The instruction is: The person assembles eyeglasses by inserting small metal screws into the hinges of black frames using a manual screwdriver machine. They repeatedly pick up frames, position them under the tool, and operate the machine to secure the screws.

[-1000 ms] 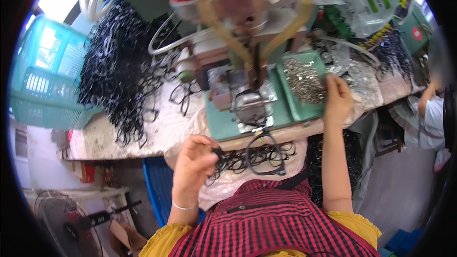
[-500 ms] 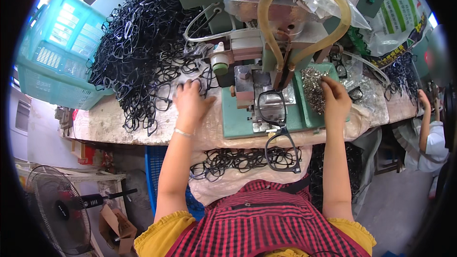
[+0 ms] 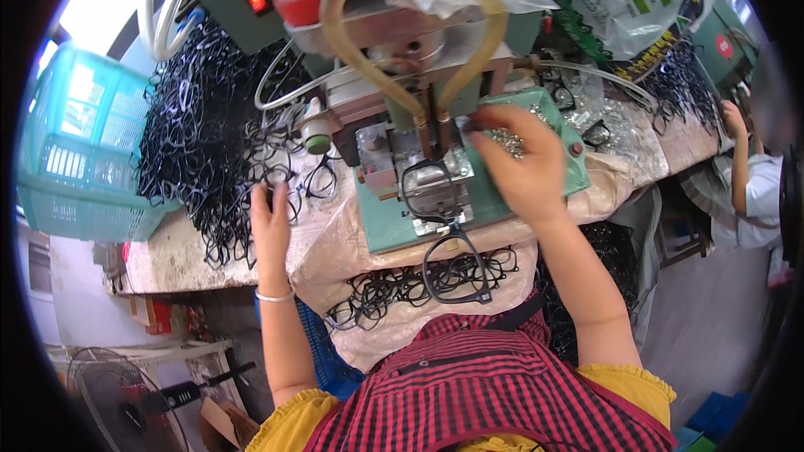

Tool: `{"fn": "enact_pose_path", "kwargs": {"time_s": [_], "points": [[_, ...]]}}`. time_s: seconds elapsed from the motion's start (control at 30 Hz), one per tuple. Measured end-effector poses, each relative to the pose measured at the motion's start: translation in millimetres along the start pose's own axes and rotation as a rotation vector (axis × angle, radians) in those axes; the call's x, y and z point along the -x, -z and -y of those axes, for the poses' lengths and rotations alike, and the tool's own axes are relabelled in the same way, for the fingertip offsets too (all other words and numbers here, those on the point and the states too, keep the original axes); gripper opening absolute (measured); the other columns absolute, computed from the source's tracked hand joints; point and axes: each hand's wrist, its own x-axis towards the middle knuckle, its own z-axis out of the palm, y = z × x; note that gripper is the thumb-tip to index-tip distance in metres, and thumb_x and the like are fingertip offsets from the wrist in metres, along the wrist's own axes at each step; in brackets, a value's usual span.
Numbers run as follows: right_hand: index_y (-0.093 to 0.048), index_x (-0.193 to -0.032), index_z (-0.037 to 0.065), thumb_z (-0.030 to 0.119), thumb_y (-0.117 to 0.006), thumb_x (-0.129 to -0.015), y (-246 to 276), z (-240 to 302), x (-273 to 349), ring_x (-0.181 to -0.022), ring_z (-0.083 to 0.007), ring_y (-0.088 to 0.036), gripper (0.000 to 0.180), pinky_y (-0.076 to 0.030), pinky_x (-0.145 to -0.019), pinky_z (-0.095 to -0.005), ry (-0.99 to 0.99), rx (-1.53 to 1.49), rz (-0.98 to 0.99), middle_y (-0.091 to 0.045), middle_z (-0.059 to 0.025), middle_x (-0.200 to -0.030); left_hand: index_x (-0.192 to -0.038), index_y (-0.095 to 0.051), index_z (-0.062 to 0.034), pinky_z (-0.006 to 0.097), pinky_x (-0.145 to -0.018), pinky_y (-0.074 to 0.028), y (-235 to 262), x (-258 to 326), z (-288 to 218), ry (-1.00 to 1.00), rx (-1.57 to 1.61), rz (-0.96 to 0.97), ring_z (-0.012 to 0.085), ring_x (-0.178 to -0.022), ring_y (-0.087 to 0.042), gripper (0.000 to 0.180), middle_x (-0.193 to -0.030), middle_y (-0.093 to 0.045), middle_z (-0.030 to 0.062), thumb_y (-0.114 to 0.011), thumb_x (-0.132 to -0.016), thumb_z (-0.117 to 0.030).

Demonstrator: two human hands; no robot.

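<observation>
A black eyeglass frame (image 3: 453,228) sits in the green bench press (image 3: 388,230), its upper rim under the press head and its lower rim hanging over the front edge. My right hand (image 3: 526,166) is beside the press head, thumb and fingers pinched together; whatever they hold is too small and blurred to make out. Beneath that hand, small shiny metal parts (image 3: 507,142) lie in a green tray (image 3: 578,174). My left hand (image 3: 270,230) reaches to the loose black frames (image 3: 280,169) at the pile's edge, its fingertips apart and close to one frame.
A large heap of black frames (image 3: 205,109) fills the left of the bench, beside stacked turquoise baskets (image 3: 84,142). More frames (image 3: 381,285) lie on the cloth before me. A yellowish hose (image 3: 494,25) loops above the press. Another person's hand (image 3: 734,120) is at far right.
My right hand has moved from the tray of metal parts leftward to the press head. My left hand has shifted left toward the heap of frames. The whole view has turned somewhat.
</observation>
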Motion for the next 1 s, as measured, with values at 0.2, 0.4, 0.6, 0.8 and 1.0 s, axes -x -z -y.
{"fn": "enact_pose_path", "kwargs": {"time_s": [0.2, 0.4, 0.6, 0.8, 1.0], "points": [[-0.061, -0.116, -0.002, 0.002, -0.073, -0.082, -27, -8, 15, -0.093, -0.0126, -0.066, 0.037, -0.049, -0.087, -0.0263, -0.19, -0.335, -0.081, -0.07, -0.0068, -0.093, -0.087, -0.046, -0.0101, 0.029, -0.061, -0.042, -56, 52, -57, 0.282, 0.826, -0.133, 0.0151, -0.073, -0.051, 0.035, -0.084, -0.057, 0.005, -0.047, -0.106, -0.04], [-0.054, -0.124, -0.004, 0.0, -0.072, -0.084, -32, 15, 11, -0.095, -0.0094, -0.064, 0.044, -0.049, -0.089, -0.0251, -0.314, -0.66, -0.039, -0.07, -0.0073, -0.104, -0.096, -0.041, -0.0088, 0.042, -0.085, -0.054, -33, 29, -200, -0.522, 0.946, 0.049, 0.0302, -0.096, -0.062, 0.044, -0.107, -0.063, 0.0244, -0.022, -0.109, -0.046], [-0.053, -0.129, -0.003, -0.002, -0.068, -0.085, -24, 45, 15, -0.104, -0.0135, -0.065, 0.046, -0.047, -0.095, -0.026, -0.321, -0.575, 0.03, -0.068, -0.0091, -0.113, -0.094, -0.04, -0.0072, 0.035, -0.083, -0.05, -34, 26, -226, -0.455, 0.865, 0.034, 0.0292, -0.088, -0.063, 0.04, -0.096, -0.064, 0.0262, -0.021, -0.11, -0.039], [-0.073, -0.1, 0.007, 0.013, -0.074, -0.078, 35, -43, 17, -0.122, -0.0341, -0.057, 0.023, -0.044, -0.104, -0.044, 0.027, 0.749, -0.004, -0.064, -0.0175, -0.124, -0.1, -0.049, -0.0068, 0.036, -0.073, -0.055, -49, 84, -222, 0.527, 1.188, 1.088, 0.0338, -0.089, -0.07, 0.042, -0.095, -0.069, 0.0281, -0.027, -0.109, -0.042], [-0.073, -0.087, 0.006, 0.016, -0.075, -0.078, 55, -85, 16, -0.118, -0.0367, -0.058, 0.014, -0.046, -0.099, -0.0439, 0.012, 0.771, -0.15, -0.067, -0.017, -0.117, -0.097, -0.051, -0.0106, 0.038, -0.062, -0.056, -81, 81, -227, 0.903, 1.319, 0.96, 0.0338, -0.07, -0.07, 0.04, -0.087, -0.07, 0.0225, -0.031, -0.108, -0.043]]}}
